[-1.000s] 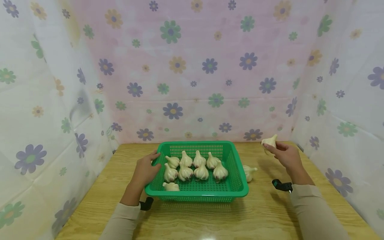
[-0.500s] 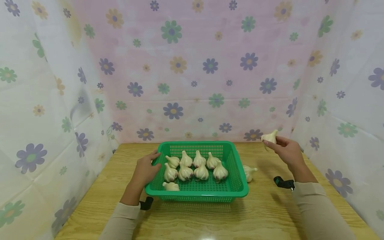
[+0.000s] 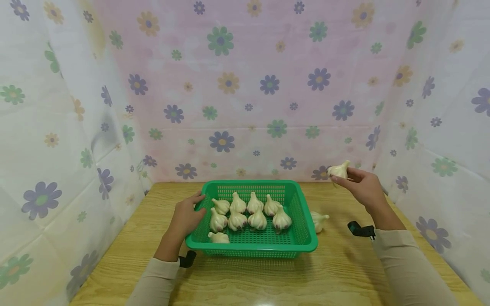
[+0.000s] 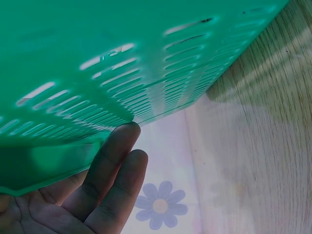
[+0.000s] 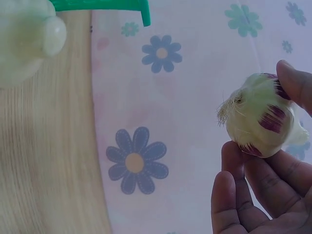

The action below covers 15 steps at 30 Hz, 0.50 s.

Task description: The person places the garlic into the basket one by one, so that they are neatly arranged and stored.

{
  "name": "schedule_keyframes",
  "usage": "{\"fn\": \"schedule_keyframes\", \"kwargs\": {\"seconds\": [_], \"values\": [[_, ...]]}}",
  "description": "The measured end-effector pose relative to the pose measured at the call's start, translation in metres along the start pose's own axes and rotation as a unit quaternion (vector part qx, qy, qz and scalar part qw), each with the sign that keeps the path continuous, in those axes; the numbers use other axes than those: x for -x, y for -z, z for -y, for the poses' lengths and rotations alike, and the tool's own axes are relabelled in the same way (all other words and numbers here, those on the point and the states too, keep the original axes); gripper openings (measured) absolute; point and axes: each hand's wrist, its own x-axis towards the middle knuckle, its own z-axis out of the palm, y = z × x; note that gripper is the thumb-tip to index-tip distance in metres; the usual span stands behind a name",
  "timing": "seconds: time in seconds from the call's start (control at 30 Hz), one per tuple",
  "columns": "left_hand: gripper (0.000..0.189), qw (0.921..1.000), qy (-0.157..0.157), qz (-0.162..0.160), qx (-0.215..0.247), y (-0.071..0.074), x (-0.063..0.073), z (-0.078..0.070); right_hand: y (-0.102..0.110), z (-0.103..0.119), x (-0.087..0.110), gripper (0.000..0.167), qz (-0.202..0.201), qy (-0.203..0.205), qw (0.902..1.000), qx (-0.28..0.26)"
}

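My right hand [image 3: 365, 189] holds a garlic bulb [image 3: 338, 171] up above the table's back right, pinched between thumb and fingertips. In the right wrist view the bulb [image 5: 261, 117] shows purple streaks and a tuft of roots, its root end facing left. My left hand [image 3: 187, 216] grips the left rim of a green plastic basket [image 3: 250, 246], thumb over the rim. Fingers [image 4: 117, 146] lie along the basket's slotted outer wall in the left wrist view. Several garlic bulbs [image 3: 237, 220] sit in the basket, in two rows with one more at the front left.
Another garlic bulb [image 3: 319, 222] lies on the wooden table [image 3: 245, 280] just right of the basket. Flower-printed cloth [image 3: 249, 93] encloses the table at the back and both sides. A black wrist-camera mount [image 3: 360, 230] juts from the right sleeve.
My right hand has raised the garlic bulb and shifted it slightly left, and the bulb has turned a little. The left hand and the basket stay in place.
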Motion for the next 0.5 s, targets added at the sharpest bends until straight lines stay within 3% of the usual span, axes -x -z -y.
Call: {"fn": "schedule_keyframes", "kwargs": {"seconds": [0.3, 0.5], "values": [[0.054, 1.0, 0.003, 0.0, 0.0, -0.001, 0.0, 0.002, -0.005, 0.021, -0.003, 0.094, 0.027, 0.019, 0.9994, 0.011], [0.054, 1.0, -0.001, -0.001, -0.004, -0.001, 0.0, 0.001, -0.012, 0.037, -0.005, 0.087, 0.035, 0.053, 0.9976, 0.028]]}}
